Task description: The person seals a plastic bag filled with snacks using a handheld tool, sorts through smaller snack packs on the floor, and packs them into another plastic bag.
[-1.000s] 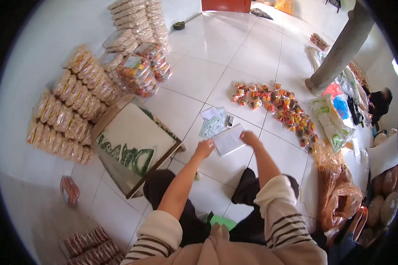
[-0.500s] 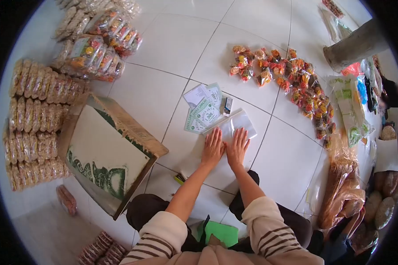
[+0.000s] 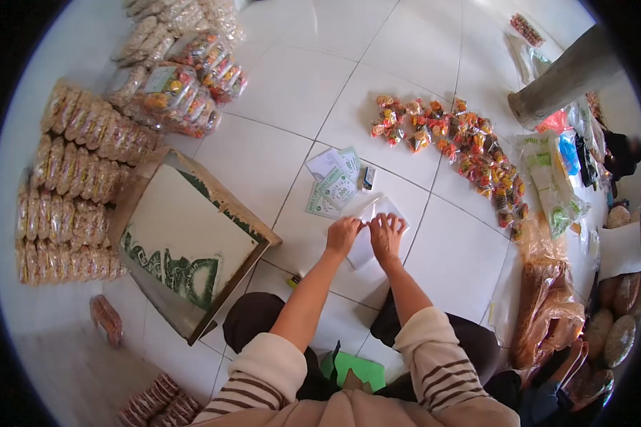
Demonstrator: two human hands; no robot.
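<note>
Clear plastic sheets or bags lie in a flat stack on the white tiles between my feet and the printed labels. My left hand pinches the near-left part of the plastic. Beside it, my right hand is bent over the stack, its thumb and a finger close to the left fingertips, gripping the plastic. Green and white printed labels are fanned out just beyond my hands. A small dark and white box sits to the right of the labels.
A worn crate stands at left, beside stacked snack packs. Small colourful packets spread across the floor at right. Further right are a post, plastic bags and part of another person. A green item lies between my legs.
My hands lay flat with fingers spread on the plastic; now the fingers are curled and pinching it near its top. The view has shifted slightly.
</note>
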